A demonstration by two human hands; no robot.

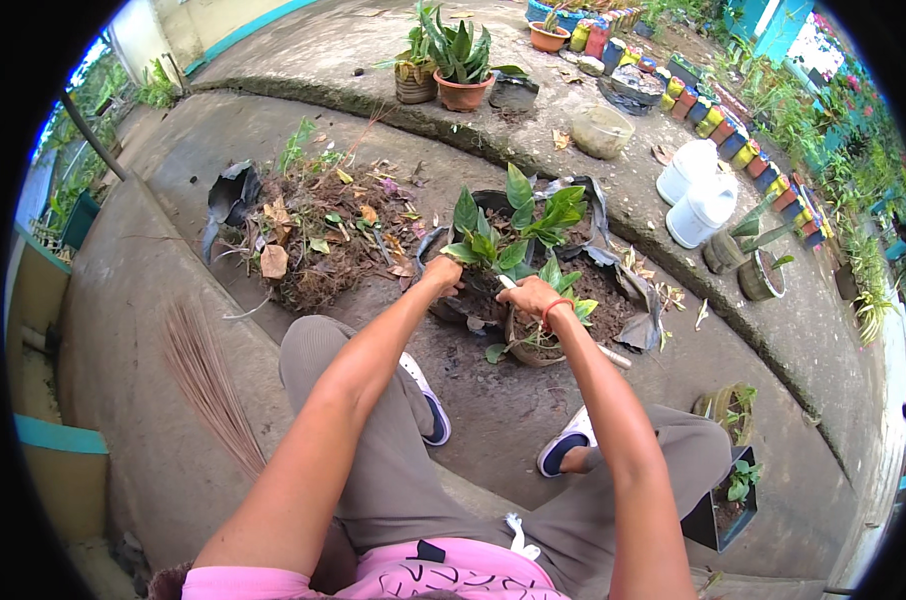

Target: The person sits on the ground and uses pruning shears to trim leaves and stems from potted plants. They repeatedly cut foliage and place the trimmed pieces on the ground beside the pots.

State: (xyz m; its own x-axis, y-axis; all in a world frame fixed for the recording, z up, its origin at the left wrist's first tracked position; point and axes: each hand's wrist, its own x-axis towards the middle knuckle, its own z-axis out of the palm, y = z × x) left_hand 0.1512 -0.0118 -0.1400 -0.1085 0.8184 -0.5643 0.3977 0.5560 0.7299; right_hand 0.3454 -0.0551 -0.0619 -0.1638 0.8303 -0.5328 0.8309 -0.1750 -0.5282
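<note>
My left hand [441, 277] is closed at the base of a leafy green plant [483, 245], at the left of a torn dark plastic container [601, 225] of plants and soil [606, 300]; what its fingers hold is hidden. My right hand [528, 297] grips a short white stick-like tool just right of it, above a round pot [530, 350] with small plants. A pale rod lies beside that pot at the right. Left of my hands is a heap of soil, roots and dry leaves [313, 250] with torn dark plastic [233, 200].
A twig broom [208, 375] lies at left. A raised concrete edge crosses behind, with potted plants [463, 92], a clear basin [601, 135], white jugs [703, 210] and a painted bottle border [743, 150]. Planters [738, 500] stand by my right knee.
</note>
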